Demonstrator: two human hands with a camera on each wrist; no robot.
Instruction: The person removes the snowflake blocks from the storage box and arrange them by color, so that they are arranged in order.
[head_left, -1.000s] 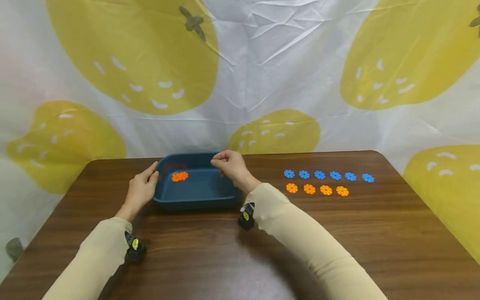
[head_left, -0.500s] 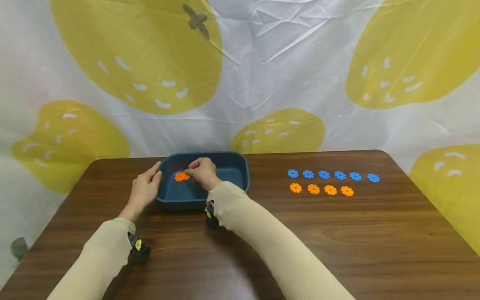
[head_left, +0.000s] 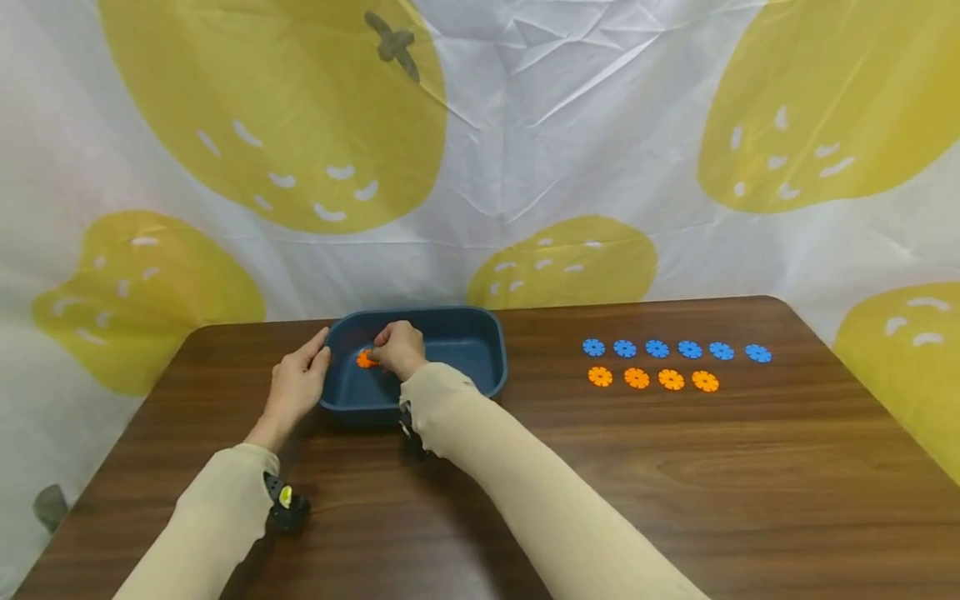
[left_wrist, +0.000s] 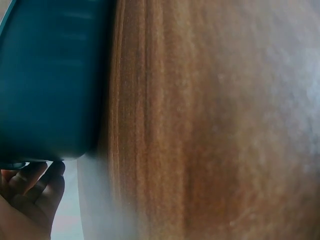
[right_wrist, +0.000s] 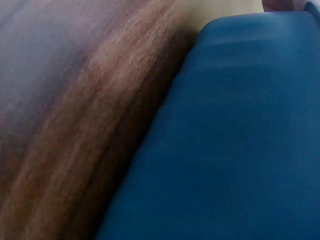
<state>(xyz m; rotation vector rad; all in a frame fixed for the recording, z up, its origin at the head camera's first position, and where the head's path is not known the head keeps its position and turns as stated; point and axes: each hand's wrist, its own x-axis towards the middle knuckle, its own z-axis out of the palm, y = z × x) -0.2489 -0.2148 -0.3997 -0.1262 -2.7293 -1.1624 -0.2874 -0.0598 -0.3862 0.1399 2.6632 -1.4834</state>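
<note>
In the head view, a dark blue rectangular plastic basin (head_left: 461, 362) stands at the back of the table. My left hand (head_left: 294, 387) lies along the basin's left wall, its fingers extended and touching the outside, thumb tip at the rim. The left wrist view has those fingers (left_wrist: 37, 192) against the wall. My right hand (head_left: 401, 348) reaches into the basin with curled fingers. Its fingertips overlap the right part of an orange notched disc (head_left: 364, 359) on the basin's floor; I cannot tell if they pinch it. The right wrist view is mostly filled by the outer wall (right_wrist: 240, 130).
Right of the basin lie two rows of notched discs: several blue discs (head_left: 657, 348) behind, several orange discs (head_left: 671, 380) in front. A white cloth (head_left: 570, 125) with yellow fruit shapes hangs behind the brown wooden table (head_left: 675, 483).
My right hand has moved left and down from the basin's right side to the orange discs inside, now covering part of them. The left hand stays on the basin's wall. The view has shifted slightly.
</note>
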